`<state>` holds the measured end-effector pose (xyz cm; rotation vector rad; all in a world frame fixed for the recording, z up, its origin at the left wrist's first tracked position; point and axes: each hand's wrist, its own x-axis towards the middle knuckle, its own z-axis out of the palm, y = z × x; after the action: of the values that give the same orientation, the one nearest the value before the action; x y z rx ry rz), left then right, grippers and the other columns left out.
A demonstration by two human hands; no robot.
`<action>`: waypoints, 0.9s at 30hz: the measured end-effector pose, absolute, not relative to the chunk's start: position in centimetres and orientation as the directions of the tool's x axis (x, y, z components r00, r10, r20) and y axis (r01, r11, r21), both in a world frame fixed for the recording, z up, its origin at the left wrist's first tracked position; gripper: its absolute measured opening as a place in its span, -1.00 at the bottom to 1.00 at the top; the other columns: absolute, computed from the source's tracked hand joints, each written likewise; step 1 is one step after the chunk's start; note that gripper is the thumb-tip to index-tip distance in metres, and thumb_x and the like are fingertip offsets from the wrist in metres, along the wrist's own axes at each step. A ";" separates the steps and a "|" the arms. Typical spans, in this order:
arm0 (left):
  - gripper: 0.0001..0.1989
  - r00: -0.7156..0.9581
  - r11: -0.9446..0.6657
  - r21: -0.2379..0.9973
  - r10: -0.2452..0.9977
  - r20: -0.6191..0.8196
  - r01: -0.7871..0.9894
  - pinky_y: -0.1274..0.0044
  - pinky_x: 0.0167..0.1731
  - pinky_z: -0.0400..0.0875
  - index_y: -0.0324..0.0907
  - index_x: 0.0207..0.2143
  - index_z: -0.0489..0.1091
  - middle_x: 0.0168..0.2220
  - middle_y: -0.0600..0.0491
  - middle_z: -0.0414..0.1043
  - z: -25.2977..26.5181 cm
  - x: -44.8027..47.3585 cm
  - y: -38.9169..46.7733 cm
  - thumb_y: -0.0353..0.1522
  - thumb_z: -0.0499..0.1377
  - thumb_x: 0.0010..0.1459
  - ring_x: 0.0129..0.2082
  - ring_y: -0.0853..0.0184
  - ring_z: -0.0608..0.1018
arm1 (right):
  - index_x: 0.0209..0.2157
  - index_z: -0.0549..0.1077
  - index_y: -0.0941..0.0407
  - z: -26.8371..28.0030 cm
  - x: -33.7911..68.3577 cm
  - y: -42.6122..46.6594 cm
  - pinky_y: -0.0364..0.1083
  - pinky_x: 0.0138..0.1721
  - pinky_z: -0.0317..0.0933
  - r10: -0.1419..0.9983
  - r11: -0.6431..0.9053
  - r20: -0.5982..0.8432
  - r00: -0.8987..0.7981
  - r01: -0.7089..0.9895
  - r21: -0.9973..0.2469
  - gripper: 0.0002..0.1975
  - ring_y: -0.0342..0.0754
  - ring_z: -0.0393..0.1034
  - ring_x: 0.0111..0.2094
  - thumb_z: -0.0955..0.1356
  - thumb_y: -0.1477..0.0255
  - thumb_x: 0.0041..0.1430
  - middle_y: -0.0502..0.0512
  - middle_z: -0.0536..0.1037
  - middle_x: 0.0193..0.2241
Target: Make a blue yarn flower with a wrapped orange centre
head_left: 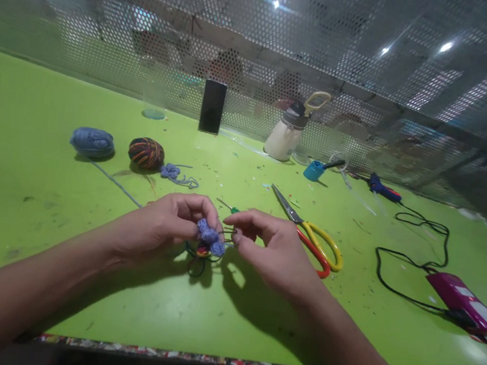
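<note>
Over the near middle of the table, my left hand (pixel 183 219) is closed on a small purple-blue crocheted piece (pixel 210 237), pinched between thumb and fingers. A dark thin cord (pixel 196 268) loops below it, beside a small multicoloured bit of yarn (pixel 202 251). To the right, my right hand (pixel 267 238) pinches a dark strand that runs out of the piece. Part of a thin tool with a green handle (pixel 234 210) shows behind the fingers; the rest is hidden. Scissors (pixel 300 218) with one yellow and one red handle lie just beyond my right hand.
Behind my left hand lie a blue yarn ball (pixel 92 143), a dark multicoloured yarn ball (pixel 146 153) and a crocheted flower (pixel 170 171). A phone (pixel 212 106), a bottle (pixel 285 131) and a blue pot (pixel 313 170) stand farther back. A glue gun (pixel 384 188), cable and magenta packet (pixel 468 301) lie right.
</note>
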<state>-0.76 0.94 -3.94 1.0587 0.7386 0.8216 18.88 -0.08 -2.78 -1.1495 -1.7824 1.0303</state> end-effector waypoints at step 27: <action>-0.94 0.333 0.375 0.893 0.899 -0.285 -0.248 0.61 -0.55 0.23 -0.29 -0.60 0.53 -0.65 0.04 0.41 -3.6 -0.9 1.1 -0.53 0.25 -0.21 -0.61 0.47 0.35 | -0.46 0.49 0.18 -3.1 20.3 1.7 -0.22 -0.60 0.07 0.830 -0.262 -0.065 -0.553 -0.284 -0.922 -0.95 -0.21 0.28 -0.62 0.41 0.52 -0.07 0.02 0.50 -0.63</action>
<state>-0.90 1.12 -3.55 0.8636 0.9224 0.8853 20.33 1.67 -3.07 -0.7319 -1.2210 1.8954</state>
